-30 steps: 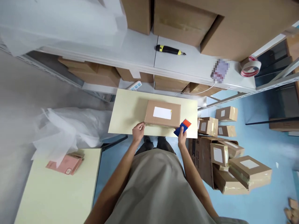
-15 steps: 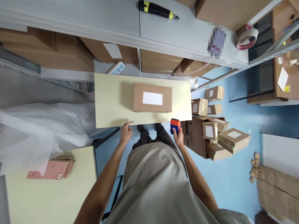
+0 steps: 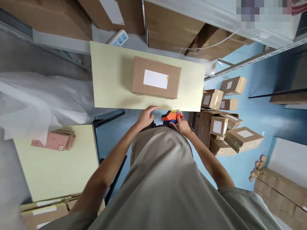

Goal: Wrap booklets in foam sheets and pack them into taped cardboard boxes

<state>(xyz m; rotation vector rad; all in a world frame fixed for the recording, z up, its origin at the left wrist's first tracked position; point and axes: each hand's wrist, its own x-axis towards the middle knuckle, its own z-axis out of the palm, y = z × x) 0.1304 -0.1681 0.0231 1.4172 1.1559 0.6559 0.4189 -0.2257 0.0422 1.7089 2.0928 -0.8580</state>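
My right hand grips an orange and blue tape dispenser, held just off the near edge of a pale yellow table. A roll with a yellow rim shows at the top of the dispenser. My left hand is at the same edge with its fingers stretched out and nothing in it; whether it touches the table I cannot tell. In front of both hands lies a brown cardboard box with a white label on top.
To the right, labelled parcels fill and surround a large open carton on the blue floor. White plastic film hangs at the left, above a second table with pink packets. A power strip lies behind the table.
My right hand has turned the tape dispenser sideways and brought it left. My left hand has come right, nearer to it. The view has tilted down and closer to the box.
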